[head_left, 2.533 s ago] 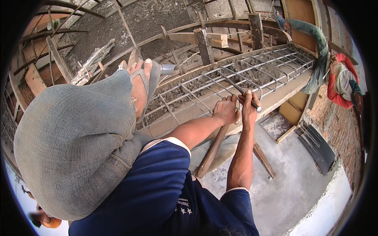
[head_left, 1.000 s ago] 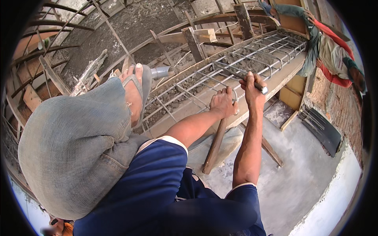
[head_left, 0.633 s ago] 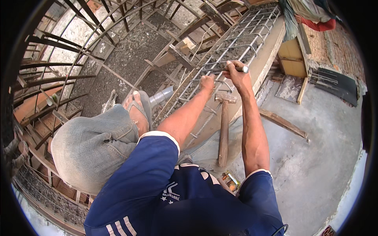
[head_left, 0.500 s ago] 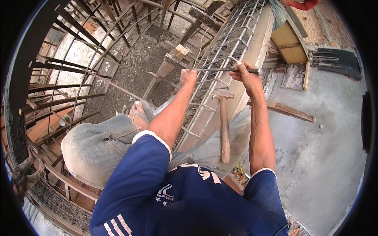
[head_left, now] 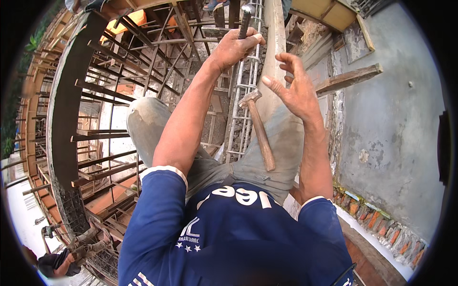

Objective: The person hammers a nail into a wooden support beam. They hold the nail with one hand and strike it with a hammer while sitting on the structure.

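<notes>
My left hand (head_left: 237,46) is closed around a dark metal rod (head_left: 245,25), which stands nearly end-on with a shiny tip at the top. Just to its right, my right hand (head_left: 296,90) is empty, its fingers spread and curved above the edge board (head_left: 274,62). A hammer (head_left: 260,133) with a worn wooden handle lies across my right trouser leg, its steel head by the steel rebar cage (head_left: 243,117). The cage runs away from me between my legs, below both hands.
On the left, timber props (head_left: 107,133) and a curved dark formwork wall (head_left: 67,128) surround a drop. A loose plank (head_left: 350,78) juts over the grey slab (head_left: 381,143) at right. Another person (head_left: 59,264) is at lower left; broken bricks (head_left: 372,219) line the slab's near edge.
My right hand has let go of the rod and opened. The left hand now holds it alone, swung from crosswise to nearly end-on. My view has shifted, showing more on the left.
</notes>
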### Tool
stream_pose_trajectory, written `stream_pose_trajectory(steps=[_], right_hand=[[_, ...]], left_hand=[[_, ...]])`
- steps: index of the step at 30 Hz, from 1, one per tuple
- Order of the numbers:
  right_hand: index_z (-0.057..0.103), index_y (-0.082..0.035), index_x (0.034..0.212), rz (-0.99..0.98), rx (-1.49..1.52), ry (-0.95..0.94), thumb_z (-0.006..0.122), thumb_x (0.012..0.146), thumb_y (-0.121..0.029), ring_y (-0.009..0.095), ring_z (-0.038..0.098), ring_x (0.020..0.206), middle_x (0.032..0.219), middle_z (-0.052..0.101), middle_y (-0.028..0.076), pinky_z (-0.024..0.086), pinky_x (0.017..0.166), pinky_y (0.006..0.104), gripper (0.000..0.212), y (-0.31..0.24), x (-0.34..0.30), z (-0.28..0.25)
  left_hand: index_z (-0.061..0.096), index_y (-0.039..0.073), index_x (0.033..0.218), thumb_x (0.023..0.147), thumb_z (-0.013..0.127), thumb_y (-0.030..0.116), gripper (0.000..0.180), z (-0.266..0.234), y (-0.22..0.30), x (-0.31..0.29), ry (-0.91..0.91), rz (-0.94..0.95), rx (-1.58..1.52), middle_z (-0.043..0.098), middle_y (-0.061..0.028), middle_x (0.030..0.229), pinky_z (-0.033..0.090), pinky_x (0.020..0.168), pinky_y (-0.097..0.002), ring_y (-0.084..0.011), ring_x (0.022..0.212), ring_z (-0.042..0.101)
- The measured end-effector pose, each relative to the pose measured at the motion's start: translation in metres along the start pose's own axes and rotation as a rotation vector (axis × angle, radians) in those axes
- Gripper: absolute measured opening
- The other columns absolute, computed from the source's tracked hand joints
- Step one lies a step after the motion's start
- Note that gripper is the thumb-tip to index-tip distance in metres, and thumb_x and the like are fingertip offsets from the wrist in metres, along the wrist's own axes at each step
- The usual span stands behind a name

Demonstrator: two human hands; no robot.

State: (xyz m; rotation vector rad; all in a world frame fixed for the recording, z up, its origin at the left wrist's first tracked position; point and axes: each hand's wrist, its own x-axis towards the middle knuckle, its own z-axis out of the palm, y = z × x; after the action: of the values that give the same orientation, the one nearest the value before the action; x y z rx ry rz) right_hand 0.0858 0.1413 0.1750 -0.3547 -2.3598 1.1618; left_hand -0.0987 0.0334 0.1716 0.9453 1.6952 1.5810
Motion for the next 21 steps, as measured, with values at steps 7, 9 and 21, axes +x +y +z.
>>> stream_pose_trajectory(steps=[7,9,21], right_hand=[[0.055,0.005,0.122,0.289,-0.674,-0.569,0.073,0.075,-0.023,0.046,0.061,0.109,0.112,0.062,0.029,0.049,0.093,0.0518,0.058,0.066,-0.132,0.086],[0.049,0.002,0.129,0.398,-0.556,-0.562,0.071,0.073,-0.019,0.043,0.062,0.109,0.113,0.063,0.029,0.048,0.093,0.0505,0.064,0.078,-0.116,0.096],[0.034,-0.001,0.143,0.544,0.437,-0.073,0.063,0.077,-0.004,0.027,0.066,0.091,0.102,0.061,0.020,0.053,0.079,0.0372,0.073,0.009,-0.189,-0.017]], left_hand=[[0.063,0.003,0.097,0.099,0.056,0.032,0.030,0.007,0.038,0.005,0.034,0.186,-0.326,0.037,0.0058,0.063,0.034,0.053,-0.0233,-0.0069,0.057,0.037],[0.063,0.002,0.098,0.100,0.053,0.031,0.031,0.010,0.067,0.005,-0.034,0.199,-0.404,0.038,0.0038,0.065,0.036,0.058,-0.0255,-0.0091,0.060,0.038],[0.063,-0.001,0.092,0.094,0.045,0.021,0.028,0.024,0.198,0.022,-0.540,0.484,-0.404,0.035,0.0038,0.063,0.031,0.060,-0.0260,-0.0088,0.059,0.033]])
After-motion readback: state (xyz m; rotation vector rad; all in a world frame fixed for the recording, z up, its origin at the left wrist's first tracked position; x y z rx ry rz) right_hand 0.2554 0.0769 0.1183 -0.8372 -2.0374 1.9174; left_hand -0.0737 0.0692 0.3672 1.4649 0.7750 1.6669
